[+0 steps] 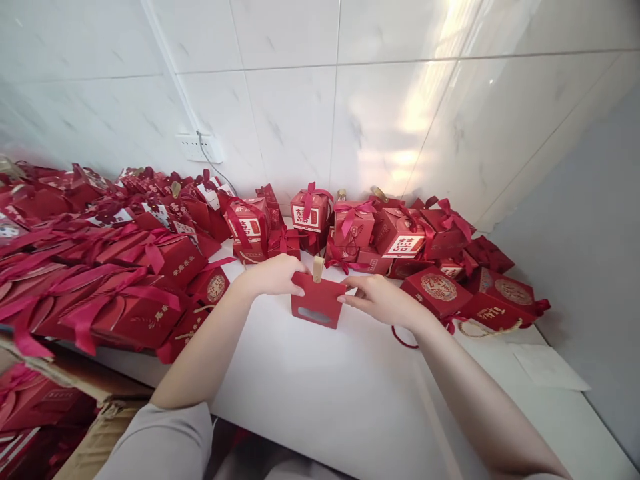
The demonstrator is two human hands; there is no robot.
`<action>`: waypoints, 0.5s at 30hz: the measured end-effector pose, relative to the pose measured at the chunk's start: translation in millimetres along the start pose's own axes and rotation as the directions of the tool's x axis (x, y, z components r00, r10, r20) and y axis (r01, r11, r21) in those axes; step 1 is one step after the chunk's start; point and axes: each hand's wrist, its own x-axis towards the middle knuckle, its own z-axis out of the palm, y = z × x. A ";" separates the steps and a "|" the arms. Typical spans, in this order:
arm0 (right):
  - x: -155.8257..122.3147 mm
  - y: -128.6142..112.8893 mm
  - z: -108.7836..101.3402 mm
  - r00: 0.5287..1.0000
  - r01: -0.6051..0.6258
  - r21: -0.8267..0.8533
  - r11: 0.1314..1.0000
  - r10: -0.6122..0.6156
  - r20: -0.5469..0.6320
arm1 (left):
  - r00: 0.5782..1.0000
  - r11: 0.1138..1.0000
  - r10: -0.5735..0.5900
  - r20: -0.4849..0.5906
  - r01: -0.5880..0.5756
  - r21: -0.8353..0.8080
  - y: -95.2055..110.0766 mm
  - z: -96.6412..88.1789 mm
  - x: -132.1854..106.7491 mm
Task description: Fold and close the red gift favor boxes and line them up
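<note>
A small red gift box [320, 299] stands upright on the white table [300, 387], with a gold tab [319, 268] rising from its top and an oval window low on its near side. My left hand [281, 275] grips its upper left edge, thumb on the near face and the other fingers behind. At its right edge, my right hand [376, 299] pinches the side between thumb and fingers. Just behind it sit stacked red boxes with pink ribbons, among them a ribboned box [310, 208] with a white label.
A large heap of ribboned red boxes [135, 307] covers the left side. More red boxes [435, 291] with cord handles lie at the right, near a white paper sheet [550, 367]. A tiled wall [290, 120] with a power socket [199, 148] and cable stands behind.
</note>
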 end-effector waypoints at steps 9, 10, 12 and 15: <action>-34.8 -10.6 25.9 0.938 0.128 0.328 0.936 -0.222 0.268 | 0.892 0.952 -0.277 -0.358 0.204 -0.230 35.7 20.6 -63.1; -35.4 -7.5 32.1 0.917 0.134 0.319 0.938 -0.240 0.320 | 0.914 0.950 -0.265 -0.306 0.193 -0.247 40.3 24.2 -63.0; -33.5 -0.4 48.1 0.870 0.147 0.267 0.952 -0.253 0.423 | 0.932 0.953 -0.258 -0.253 0.203 -0.224 48.3 29.8 -53.3; -28.1 7.0 76.6 0.813 0.163 0.253 0.954 -0.275 0.514 | 0.939 0.968 -0.251 -0.237 0.239 -0.079 56.5 33.9 -27.0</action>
